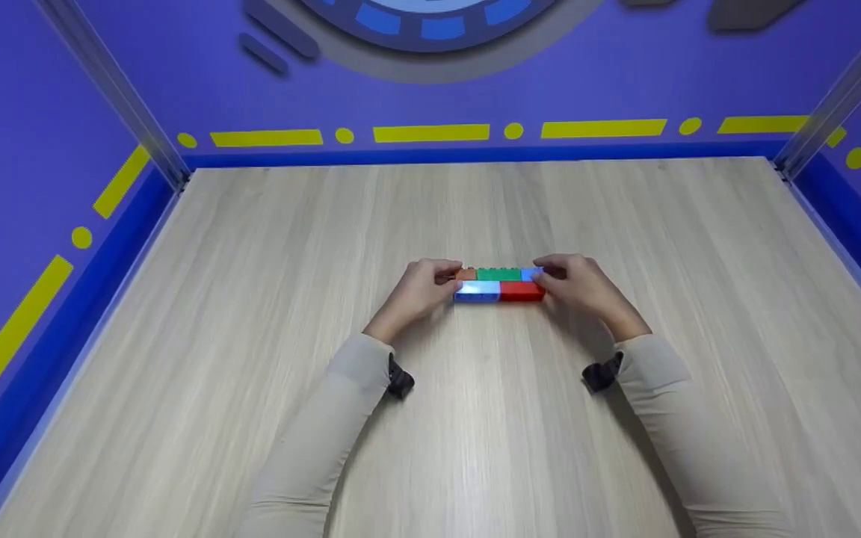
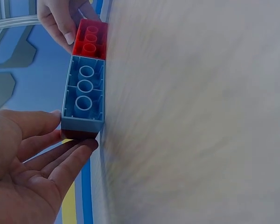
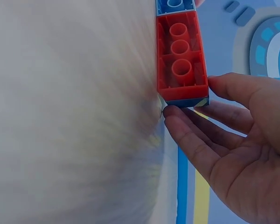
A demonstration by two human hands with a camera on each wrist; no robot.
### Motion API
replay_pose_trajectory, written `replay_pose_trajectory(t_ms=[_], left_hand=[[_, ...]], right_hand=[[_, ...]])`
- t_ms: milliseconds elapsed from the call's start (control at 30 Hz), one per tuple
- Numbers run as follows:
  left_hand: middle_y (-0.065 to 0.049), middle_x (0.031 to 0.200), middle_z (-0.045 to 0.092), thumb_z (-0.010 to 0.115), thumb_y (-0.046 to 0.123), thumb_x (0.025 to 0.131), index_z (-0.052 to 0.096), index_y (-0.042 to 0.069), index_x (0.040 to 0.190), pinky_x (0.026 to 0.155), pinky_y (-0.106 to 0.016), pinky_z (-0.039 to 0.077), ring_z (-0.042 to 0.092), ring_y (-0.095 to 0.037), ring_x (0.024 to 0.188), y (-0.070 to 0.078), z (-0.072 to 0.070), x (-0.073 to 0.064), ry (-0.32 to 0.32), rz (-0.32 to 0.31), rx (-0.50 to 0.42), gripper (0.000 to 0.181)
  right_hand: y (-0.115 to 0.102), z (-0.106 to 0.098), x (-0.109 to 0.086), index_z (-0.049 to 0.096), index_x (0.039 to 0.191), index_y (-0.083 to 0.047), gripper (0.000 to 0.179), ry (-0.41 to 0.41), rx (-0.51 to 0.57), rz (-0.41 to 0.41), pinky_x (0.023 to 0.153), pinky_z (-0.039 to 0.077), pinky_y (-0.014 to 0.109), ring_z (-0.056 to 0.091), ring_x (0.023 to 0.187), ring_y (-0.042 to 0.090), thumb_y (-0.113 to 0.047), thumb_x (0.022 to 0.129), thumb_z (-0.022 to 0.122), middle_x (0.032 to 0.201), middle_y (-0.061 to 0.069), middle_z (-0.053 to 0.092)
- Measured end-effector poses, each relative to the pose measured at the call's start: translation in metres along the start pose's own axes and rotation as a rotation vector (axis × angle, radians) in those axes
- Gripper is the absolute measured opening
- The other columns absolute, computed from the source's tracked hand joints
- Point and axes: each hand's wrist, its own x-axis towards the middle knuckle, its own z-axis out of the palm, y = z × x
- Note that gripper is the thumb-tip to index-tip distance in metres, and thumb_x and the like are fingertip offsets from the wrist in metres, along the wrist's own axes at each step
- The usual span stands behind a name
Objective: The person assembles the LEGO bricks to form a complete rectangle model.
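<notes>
Two joined rows of toy building bricks form one bar, held on its side with the hollow undersides turned toward the wrist cameras. The nearer row has a blue brick (image 1: 477,292) on the left and a red brick (image 1: 522,292) on the right. Behind it run an orange-brown brick (image 1: 466,274), a green brick (image 1: 499,274) and a smaller blue brick (image 1: 528,274). My left hand (image 1: 421,288) grips the left end between thumb and fingers. At the right end, my right hand (image 1: 578,282) pinches the bar the same way. Round tubes show inside the blue underside (image 2: 84,88) and the red underside (image 3: 181,49).
The bar is over the middle of a pale wood-grain table (image 1: 468,418). A purple-blue back wall (image 1: 430,104) with yellow dashes stands behind it, and similar panels rise at both sides. Each wrist carries a small black camera (image 1: 400,381).
</notes>
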Motion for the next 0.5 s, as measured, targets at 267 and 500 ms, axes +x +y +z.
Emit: replay_pose_trajectory(t_ms=[267, 500], left_hand=[[-0.013, 0.133, 0.059, 0.057, 0.010, 0.096, 0.055, 0.000, 0.133, 0.102, -0.032, 0.045, 0.057, -0.021, 0.122, -0.0034, -0.0005, -0.0003, -0.019, -0.030, -0.006, 0.039], [-0.013, 0.133, 0.059, 0.056, 0.010, 0.095, 0.055, 0.001, 0.133, 0.101, -0.033, 0.047, 0.058, -0.021, 0.120, -0.0055, -0.0004, -0.0025, -0.025, -0.025, -0.023, 0.039]], right_hand=[[0.0009, -0.0003, -0.0004, 0.056, 0.131, 0.003, 0.041, -0.006, 0.006, -0.009, 0.103, 0.043, 0.048, 0.055, 0.119, 0.032, -0.021, 0.097, 0.056, 0.131, 0.022, 0.058], [0.0021, -0.0009, -0.0013, 0.055, 0.131, 0.004, 0.043, -0.027, 0.016, -0.020, 0.105, 0.041, 0.048, 0.054, 0.121, 0.035, -0.020, 0.096, 0.057, 0.130, 0.023, 0.058]])
